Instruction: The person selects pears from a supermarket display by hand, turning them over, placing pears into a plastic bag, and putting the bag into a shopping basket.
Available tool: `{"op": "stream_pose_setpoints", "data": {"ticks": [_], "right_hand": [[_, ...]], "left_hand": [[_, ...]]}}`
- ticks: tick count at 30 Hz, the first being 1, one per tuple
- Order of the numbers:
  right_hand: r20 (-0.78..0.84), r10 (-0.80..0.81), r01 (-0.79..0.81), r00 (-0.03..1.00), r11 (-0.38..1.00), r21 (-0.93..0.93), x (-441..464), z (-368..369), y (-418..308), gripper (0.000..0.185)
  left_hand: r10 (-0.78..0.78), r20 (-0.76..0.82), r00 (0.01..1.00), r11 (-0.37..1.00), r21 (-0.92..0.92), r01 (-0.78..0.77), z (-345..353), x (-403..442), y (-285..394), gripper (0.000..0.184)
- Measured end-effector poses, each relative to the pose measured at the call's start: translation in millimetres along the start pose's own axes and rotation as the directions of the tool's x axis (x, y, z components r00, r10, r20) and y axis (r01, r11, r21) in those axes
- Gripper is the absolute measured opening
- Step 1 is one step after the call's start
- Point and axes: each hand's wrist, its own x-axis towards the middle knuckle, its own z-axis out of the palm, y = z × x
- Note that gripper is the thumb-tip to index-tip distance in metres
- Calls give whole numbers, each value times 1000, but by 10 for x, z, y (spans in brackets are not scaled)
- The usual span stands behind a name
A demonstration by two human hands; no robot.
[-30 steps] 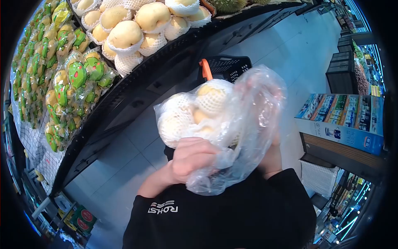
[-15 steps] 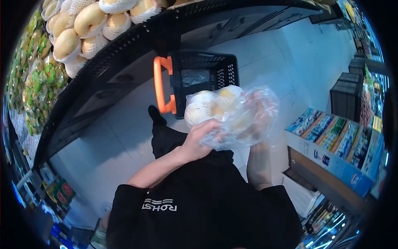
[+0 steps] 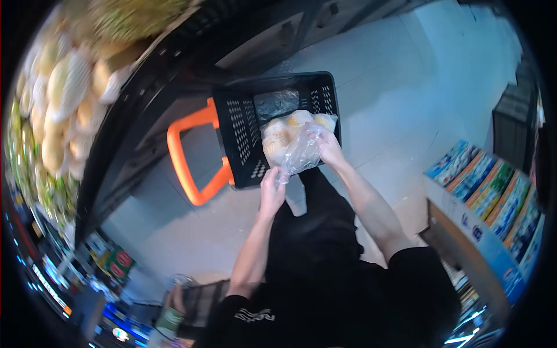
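Note:
A clear plastic bag (image 3: 296, 153) holds several pale yellow fruits (image 3: 277, 134) in white foam nets; their kind I cannot make out. My left hand (image 3: 272, 188) pinches the gathered plastic at the bag's near left corner. On the bag's right side, my right hand (image 3: 326, 146) is closed on the plastic. The bag is at the near part of a black shopping basket (image 3: 239, 136), within its outline; whether it rests on the bottom I cannot tell. An orange handle (image 3: 181, 156) sticks out to the left. Deeper in the basket lies another clear plastic package (image 3: 277, 104).
Netted yellow fruit (image 3: 67, 87) fills a black-edged display stand (image 3: 136, 95) at the left, with a spiky fruit (image 3: 133, 17) above. Boxed goods (image 3: 490, 191) stand at the right, near a dark crate (image 3: 513, 119). Part of another person (image 3: 168, 319) shows at bottom left.
The bag has moved from above the near side of the basket to within its outline. Both hands have shifted their hold on the plastic, and the basket's handle appears lower and farther left.

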Motion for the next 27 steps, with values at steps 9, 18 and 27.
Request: {"op": "stream_pose_setpoints", "data": {"ticks": [9, 18, 27], "right_hand": [[1, 206, -204, 979, 970, -129, 1244, -41, 1737, 29], [46, 297, -284, 954, 941, -182, 1872, 22, 3153, 27], [36, 363, -362, 931, 931, -38, 1958, -115, 3483, 36]], "left_hand": [[-113, 209, 971, 934, 357, 31, 512, 1111, -1687, 11], [-215, 241, 946, 871, 486, 75, 852, 1579, -2731, 8], [-142, 331, 933, 827, 557, -72, 1008, 1790, -3188, 10]]}}
